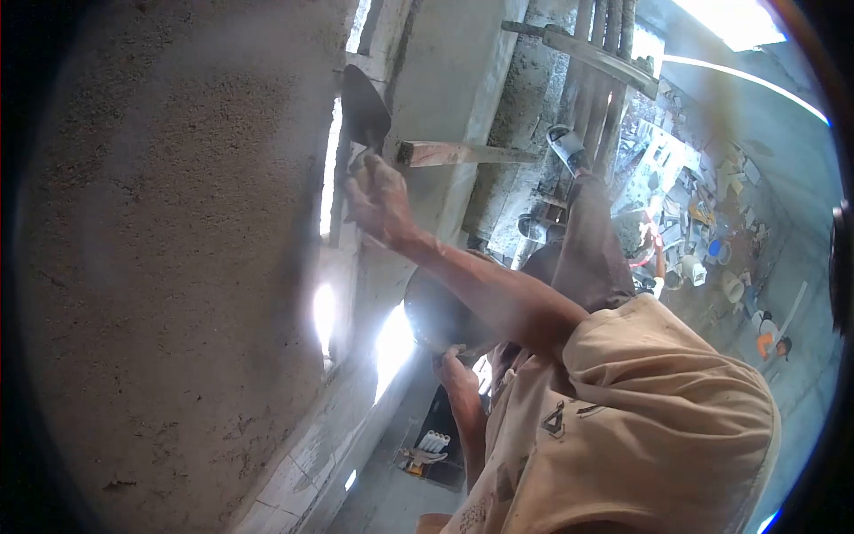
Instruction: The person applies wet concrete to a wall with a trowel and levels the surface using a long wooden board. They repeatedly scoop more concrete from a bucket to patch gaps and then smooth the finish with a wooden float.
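Observation:
My right hand [381,198] is closed round the handle of a trowel [363,105]. Its dark blade lies beside a narrow bright gap at the edge of the rough plastered wall [187,258]. Lower down, my left hand [456,372] grips the rim of a dark round pan [440,307], which is partly hidden behind my right forearm. What the pan holds cannot be made out.
A wooden beam end [445,154] juts out near my right hand. Wooden poles [600,80] run past my feet. Far below are scattered debris [685,196], buckets [694,269] and other people, one in orange [765,344]. White tubes [433,441] lie at the bottom.

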A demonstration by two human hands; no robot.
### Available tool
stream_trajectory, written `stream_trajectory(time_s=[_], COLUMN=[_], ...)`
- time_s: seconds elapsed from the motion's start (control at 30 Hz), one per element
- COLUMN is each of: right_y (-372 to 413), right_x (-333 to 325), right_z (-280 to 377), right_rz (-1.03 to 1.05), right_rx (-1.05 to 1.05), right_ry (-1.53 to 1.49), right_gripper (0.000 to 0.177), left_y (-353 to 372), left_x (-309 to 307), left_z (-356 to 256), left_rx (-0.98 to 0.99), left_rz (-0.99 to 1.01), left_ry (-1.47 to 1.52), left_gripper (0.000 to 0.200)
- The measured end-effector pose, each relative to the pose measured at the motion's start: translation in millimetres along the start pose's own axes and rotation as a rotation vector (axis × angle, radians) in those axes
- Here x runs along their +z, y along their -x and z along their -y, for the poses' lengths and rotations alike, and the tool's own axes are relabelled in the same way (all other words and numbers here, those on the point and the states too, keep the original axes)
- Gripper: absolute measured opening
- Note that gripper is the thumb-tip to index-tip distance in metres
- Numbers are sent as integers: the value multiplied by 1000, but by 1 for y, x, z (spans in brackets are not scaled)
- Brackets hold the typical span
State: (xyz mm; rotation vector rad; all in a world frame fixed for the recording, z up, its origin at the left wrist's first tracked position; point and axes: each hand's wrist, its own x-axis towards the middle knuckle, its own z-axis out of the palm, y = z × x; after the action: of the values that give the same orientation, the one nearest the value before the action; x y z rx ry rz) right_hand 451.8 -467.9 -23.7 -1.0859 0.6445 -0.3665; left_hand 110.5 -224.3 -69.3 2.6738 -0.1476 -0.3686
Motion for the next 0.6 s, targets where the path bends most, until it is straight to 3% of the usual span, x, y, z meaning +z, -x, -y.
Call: stream_trajectory(time_s=[0.03, 0.13, 0.17, 0.23, 0.33, 0.4, 0.47, 0.53, 0.6], right_y=[-12, -37, -39, -35, -32, -51, -50, -68, -133], right_x=[-2, -9, -3, -14, -32, -49, -68, -79, -94], right_z=[-9, -10, -39, -39, -51, -58, -17, -9, -29], right_rz=[-9, -54, -81, -29, 13, 12, 70, 11, -84], right_rx=[-20, 190, -43, 21, -60, -208, -341, -164, -219], right_ry=[12, -277, 32, 29, 144, 270, 306, 340, 393], right_gripper=[25, 15, 16, 24, 23, 18, 24, 26, 42], left_y=[0, -2, -3, -5, -5, -6, -11, -11, -11], left_x=[4, 13, 12, 6, -2, -3, -4, -9, -7], left_z=[7, 15, 14, 10, 4, -4, -14, -25, -23], left_rx=[-95, -350, -381, -217, -51, -14, -6, 0, -12], left_rz=[0, -23, -15, 25, 56, 64, 62, 55, 37], left_ry=[105, 381, 403, 200, 12, -14, -41, -87, -12], left_gripper=[42, 43, 44, 45, 46, 46, 46, 45, 43])
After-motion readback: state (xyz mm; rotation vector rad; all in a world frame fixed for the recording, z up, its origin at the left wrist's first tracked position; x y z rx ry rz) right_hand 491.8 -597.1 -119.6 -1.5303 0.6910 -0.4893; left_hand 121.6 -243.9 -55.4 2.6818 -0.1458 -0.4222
